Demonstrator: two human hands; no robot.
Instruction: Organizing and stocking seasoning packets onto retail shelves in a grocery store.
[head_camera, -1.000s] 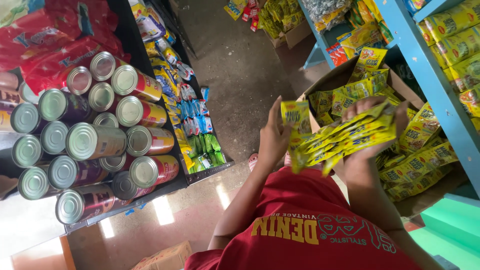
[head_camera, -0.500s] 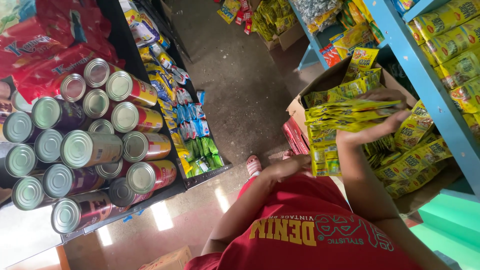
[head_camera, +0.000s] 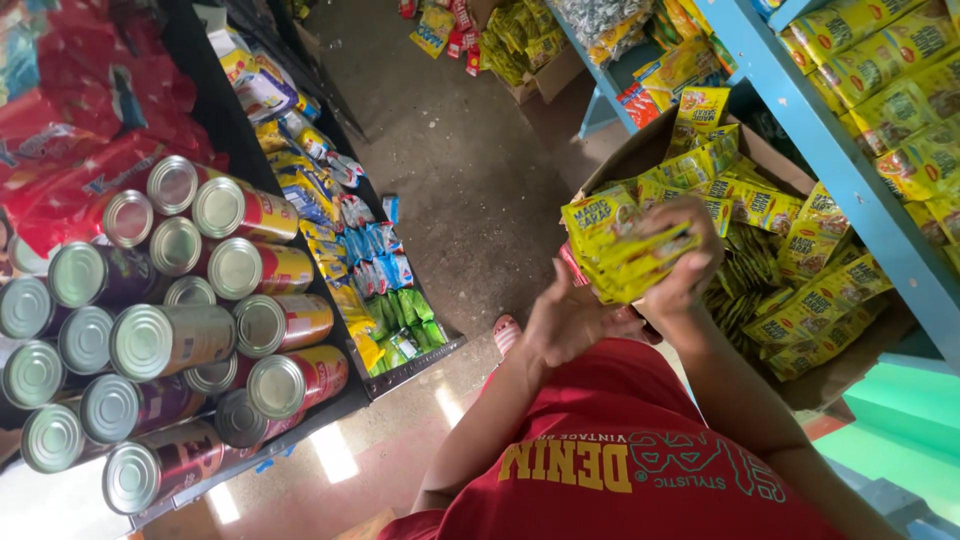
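Right hand (head_camera: 685, 265) grips stack of yellow sachets (head_camera: 625, 245) over the carton (head_camera: 640, 150); left hand (head_camera: 560, 320) open, supporting below. Mid-gathering; next needs squaring stack.

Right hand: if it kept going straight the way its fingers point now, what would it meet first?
Probably the loose yellow packets in the cardboard box, just past the stack the right hand grips; depth is unclear.

Even, moderately bright daylight. Bright glare patches on the polished floor (head_camera: 335, 452) at lower left; can (head_camera: 165, 340) lids reflect light. The box (head_camera: 640, 150) interior and shelf undersides lie in shadow. Focus sharp at centre; the hands (head_camera: 560, 320) are slightly motion-blurred. Wide-angle distortion bends the shelf (head_camera: 850, 180) at the right edge
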